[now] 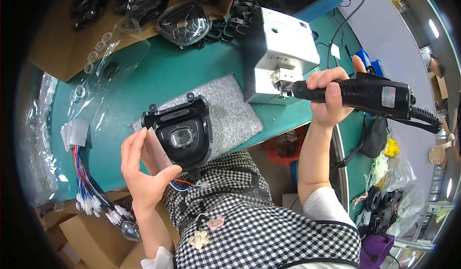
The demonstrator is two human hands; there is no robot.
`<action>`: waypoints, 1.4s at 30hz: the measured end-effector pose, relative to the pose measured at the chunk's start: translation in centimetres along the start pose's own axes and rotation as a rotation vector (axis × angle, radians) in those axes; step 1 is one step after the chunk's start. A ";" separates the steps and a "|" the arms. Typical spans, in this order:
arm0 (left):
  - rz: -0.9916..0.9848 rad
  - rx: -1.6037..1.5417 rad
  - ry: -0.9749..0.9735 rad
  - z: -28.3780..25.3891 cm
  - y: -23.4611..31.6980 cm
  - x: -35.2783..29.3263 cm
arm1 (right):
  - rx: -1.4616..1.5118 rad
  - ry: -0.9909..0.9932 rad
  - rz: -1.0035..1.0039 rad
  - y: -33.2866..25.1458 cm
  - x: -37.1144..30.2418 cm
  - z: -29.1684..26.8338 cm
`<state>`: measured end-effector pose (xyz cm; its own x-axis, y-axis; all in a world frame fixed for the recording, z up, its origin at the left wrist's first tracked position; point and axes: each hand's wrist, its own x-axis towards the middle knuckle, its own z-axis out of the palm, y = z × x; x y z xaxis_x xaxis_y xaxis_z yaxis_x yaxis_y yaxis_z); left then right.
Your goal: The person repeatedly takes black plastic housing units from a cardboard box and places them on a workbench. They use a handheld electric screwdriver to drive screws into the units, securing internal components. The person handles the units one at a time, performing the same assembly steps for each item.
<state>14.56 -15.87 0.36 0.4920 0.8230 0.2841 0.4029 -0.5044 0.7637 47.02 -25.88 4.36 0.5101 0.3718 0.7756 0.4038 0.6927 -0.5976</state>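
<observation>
- I see the black housing (199, 146) on the gray mat (235, 110), near edge of the green desk (216, 60).
- My left hand (145, 178), half-open, holds a pale plate (160, 152).
- My right hand (331, 98) grips a black screwdriver (367, 93).
- Cardboard boxes (96, 233) sit below.

Brt lt, glare on plastic (39, 149), fisheye dist @ edges

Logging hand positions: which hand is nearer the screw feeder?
Right. The right hand is just right of the screw feeder, gripping a black electric screwdriver; the left hand is farther away, to the feeder's left, holding a pale plate.
</observation>
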 end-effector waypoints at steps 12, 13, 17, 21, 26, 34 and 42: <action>0.014 0.021 -0.015 0.4 0.3 0.2 | 0.028 0.010 -0.028 -0.7 0.0 -0.1; 0.017 0.020 -0.012 0.4 0.3 0.2 | 0.000 0.035 -0.015 -0.6 0.0 0.2; 0.003 0.012 0.001 0.2 0.1 -0.1 | 0.031 -0.011 0.071 0.2 -0.1 0.0; -0.008 0.027 0.025 -0.6 0.0 -0.3 | 0.179 -0.251 0.102 0.7 0.3 0.1; 0.092 0.128 -0.007 0.8 0.8 1.9 | -0.076 -0.301 0.255 0.2 1.9 0.4; 0.169 0.320 -0.152 2.7 1.4 3.8 | 0.207 0.026 0.298 -2.4 -1.9 5.3; 0.159 0.320 -0.213 3.8 1.6 4.3 | 0.312 -0.028 0.450 -2.5 -3.8 11.0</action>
<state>20.26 -14.10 0.57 0.7021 0.6732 0.2320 0.5127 -0.7040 0.4914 35.77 -22.20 5.13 0.5582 0.6869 0.4654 -0.0959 0.6105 -0.7862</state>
